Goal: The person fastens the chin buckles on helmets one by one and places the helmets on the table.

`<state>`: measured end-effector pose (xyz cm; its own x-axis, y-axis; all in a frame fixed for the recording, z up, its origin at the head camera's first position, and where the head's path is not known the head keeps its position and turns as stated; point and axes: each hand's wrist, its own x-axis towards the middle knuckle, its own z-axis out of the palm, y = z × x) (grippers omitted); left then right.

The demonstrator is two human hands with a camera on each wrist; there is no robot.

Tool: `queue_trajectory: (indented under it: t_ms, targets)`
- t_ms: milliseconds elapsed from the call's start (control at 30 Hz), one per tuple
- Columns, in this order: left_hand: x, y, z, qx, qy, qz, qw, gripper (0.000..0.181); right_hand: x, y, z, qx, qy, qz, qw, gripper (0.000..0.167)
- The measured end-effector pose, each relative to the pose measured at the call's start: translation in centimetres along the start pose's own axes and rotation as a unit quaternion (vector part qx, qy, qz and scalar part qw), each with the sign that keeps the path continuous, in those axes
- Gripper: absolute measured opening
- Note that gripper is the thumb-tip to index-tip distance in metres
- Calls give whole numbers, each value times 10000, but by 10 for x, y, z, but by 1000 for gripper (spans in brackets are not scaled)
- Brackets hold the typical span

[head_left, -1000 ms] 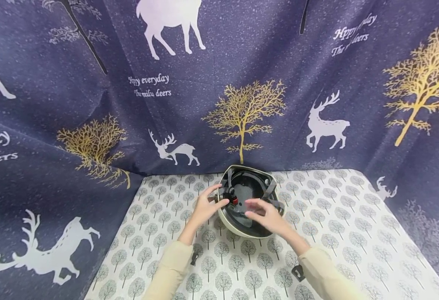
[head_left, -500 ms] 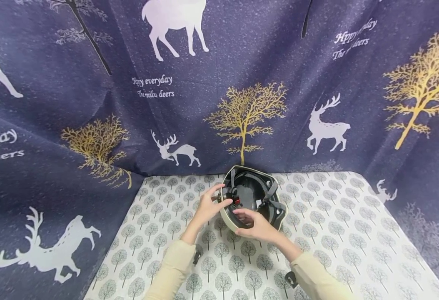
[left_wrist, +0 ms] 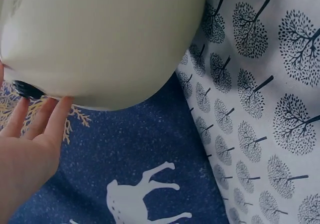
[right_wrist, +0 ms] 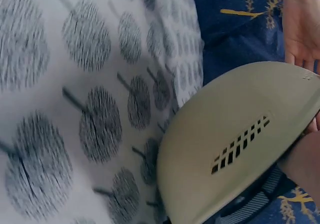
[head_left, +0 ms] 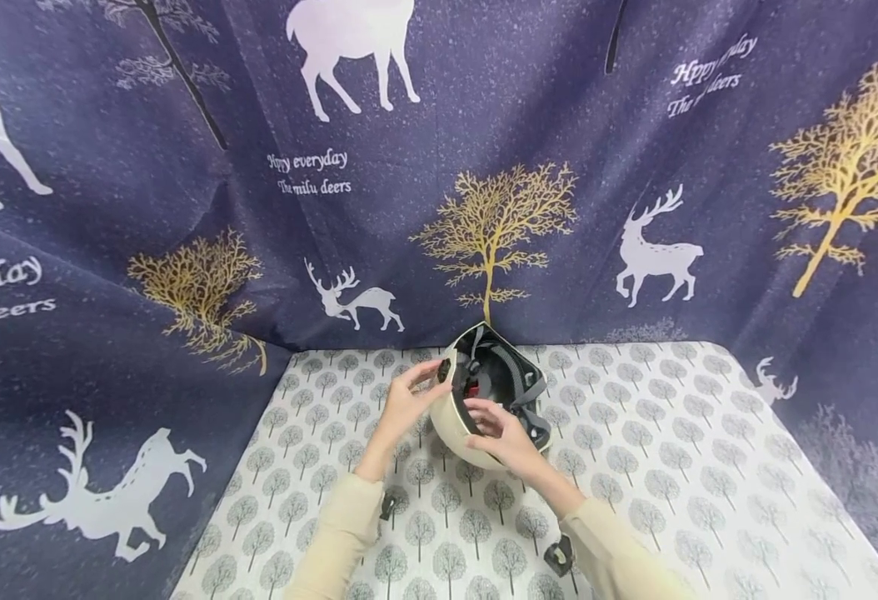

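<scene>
A cream helmet (head_left: 450, 429) stands tilted at the back of the table, its black padded inside facing right and up. Grey straps (head_left: 531, 392) and a small red part (head_left: 472, 389) show in its hollow. My left hand (head_left: 401, 404) pinches the left rim beside a black piece (left_wrist: 27, 89); its fingertips touch the shell in the left wrist view. With the thumb outside and the fingers inside, my right hand (head_left: 505, 437) grips the near rim. In the right wrist view a slotted vent (right_wrist: 240, 144) crosses the shell, and part of the right hand is hidden behind the edge.
A white cloth with grey trees covers the table (head_left: 634, 467). Right behind the helmet hangs a dark blue curtain (head_left: 379, 217) with deer and gold trees. A small black piece (head_left: 559, 554) sits by the right sleeve, another black piece (head_left: 388, 506) by the left.
The helmet has turned and tilted, showing more outer shell at the left. My right hand has come left and down from over the hollow to grip the near rim; the left stays at the left rim.
</scene>
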<state>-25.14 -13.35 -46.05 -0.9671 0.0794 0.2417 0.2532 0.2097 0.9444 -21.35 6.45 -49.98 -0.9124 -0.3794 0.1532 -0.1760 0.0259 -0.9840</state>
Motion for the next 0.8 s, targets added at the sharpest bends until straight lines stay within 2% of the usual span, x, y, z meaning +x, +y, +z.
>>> queue_trajectory:
  t_ms: [100,267,400,467,500,667,733,800]
  targets:
    - [3,-1,0,-7,-98,-52,9999,48,-1,0,1,241,85,121,9996,59]
    - [4,-10,3,222,-281,-353,9987,54,-5,0,-5,239,89,141,9996,59]
    - [1,-13,6,262,-359,-270,9986,55,-7,-3,-13,121,-93,114,9998,54]
    - [1,-13,7,274,-369,-157,9988,55,-6,-8,-19,-41,-48,25,10000,49]
    - [0,-8,7,266,-427,-145,9986,55,-5,-12,-22,-176,68,-48,9998,46]
    - [2,-3,11,309,-543,-147,9979,53,18,-37,-37,-628,788,-518,9936,39]
    - [2,-5,13,396,-525,-93,9978,53,29,-47,-40,-832,808,-574,9916,41]
    - [1,-3,16,512,-555,-21,9971,53,37,-55,-42,-1223,684,-466,9890,43]
